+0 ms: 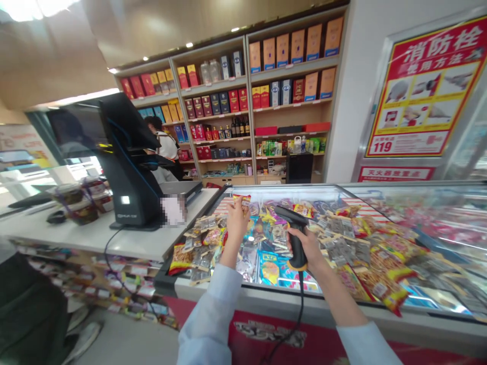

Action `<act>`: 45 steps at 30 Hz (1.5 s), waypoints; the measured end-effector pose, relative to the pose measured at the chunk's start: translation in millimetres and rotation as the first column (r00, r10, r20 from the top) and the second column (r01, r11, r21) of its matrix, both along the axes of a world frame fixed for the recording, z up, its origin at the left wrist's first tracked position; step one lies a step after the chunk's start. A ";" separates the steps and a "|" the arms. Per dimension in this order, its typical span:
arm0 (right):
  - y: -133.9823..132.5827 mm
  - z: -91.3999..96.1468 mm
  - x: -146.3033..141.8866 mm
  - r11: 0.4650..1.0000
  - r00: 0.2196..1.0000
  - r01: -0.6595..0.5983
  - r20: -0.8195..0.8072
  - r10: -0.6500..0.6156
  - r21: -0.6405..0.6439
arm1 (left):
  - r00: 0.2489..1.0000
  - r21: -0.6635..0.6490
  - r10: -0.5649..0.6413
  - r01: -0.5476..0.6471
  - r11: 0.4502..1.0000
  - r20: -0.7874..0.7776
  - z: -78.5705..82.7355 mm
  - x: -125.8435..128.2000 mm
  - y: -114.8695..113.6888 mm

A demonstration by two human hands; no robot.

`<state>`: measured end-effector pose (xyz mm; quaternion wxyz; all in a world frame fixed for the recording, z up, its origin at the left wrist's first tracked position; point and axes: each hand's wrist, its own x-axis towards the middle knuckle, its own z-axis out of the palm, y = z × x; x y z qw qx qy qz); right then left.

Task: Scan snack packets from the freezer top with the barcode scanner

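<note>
My left hand (237, 219) is closed on a small red and yellow snack packet (243, 198), raised above the glass top of a chest freezer (238, 290). In my right hand (309, 244) is a black and orange barcode scanner (292, 216), gripped by its handle with its head tilted toward the left. A black cable (302, 296) hangs from the scanner's base. Beneath and around both hands lie many snack packets, such as a noodle snack bag (384, 285) at the right and another yellow-red bag (180, 257) at the left.
A checkout counter (152, 244) with a dark point-of-sale terminal (131, 177) adjoins the freezer on the left. Shelves (224, 116) of boxed goods and bottles line the back. Someone in a white top (167, 146) stands there. Another person's dark-clothed leg (32, 309) is at lower left.
</note>
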<state>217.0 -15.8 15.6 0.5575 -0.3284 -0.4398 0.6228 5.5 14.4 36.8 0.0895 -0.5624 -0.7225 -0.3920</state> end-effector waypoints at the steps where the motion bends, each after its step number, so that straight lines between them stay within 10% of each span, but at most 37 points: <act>1: -0.2 -1.4 -8.9 1.000 1.000 -0.023 -0.006 0.023 -0.010 | 0.998 -0.040 0.049 -0.051 0.998 -0.026 5.9 -16.9 -1.3; 5: -1.6 -11.0 -43.8 0.995 0.996 -0.088 -0.024 0.087 -0.039 | 0.977 -0.189 0.193 -0.208 0.960 -0.093 12.6 -78.8 2.3; 12: 2.0 -45.4 -91.6 0.968 0.973 -0.230 -0.053 0.225 -0.101 | 0.958 -0.398 0.230 -0.281 0.873 -0.171 -21.8 -128.5 8.2; 25: 8.0 -77.2 -113.7 0.946 0.969 -0.241 -0.100 0.224 -0.215 | 0.963 -0.458 0.144 -0.237 0.857 -0.229 -44.2 -140.1 24.7; 45: 9.4 -78.6 -113.0 0.950 0.973 -0.219 -0.118 0.197 -0.221 | 0.962 -0.490 0.125 -0.232 0.840 -0.242 -30.1 -136.4 23.8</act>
